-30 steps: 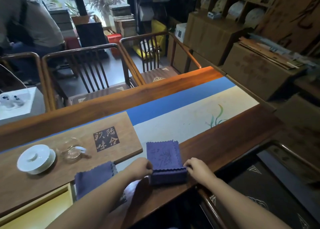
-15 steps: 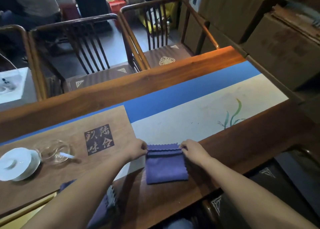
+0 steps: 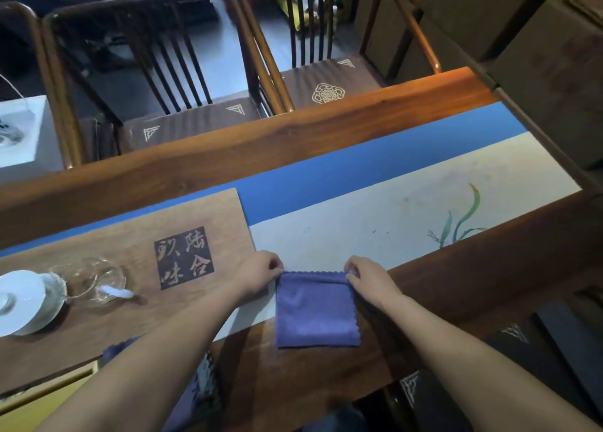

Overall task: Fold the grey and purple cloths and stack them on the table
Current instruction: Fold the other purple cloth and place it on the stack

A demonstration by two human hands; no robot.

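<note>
A purple cloth with a scalloped edge lies folded in a flat square at the table's near edge, half on the pale runner. My left hand pinches its far left corner. My right hand pinches its far right corner. A second purple cloth lies lower left, mostly hidden under my left forearm, with something grey and patterned showing at its edge. I cannot tell whether that is the grey cloth.
A wooden tray with carved characters sits to the left, holding a white lidded cup and a glass pitcher. Two wooden chairs stand beyond the table's far edge. Cardboard boxes stand at the right.
Both hands moved from the cloth's near edge to its far edge, carrying the near half over. The cloth now lies flat and plain side up. The view tilted downward.
</note>
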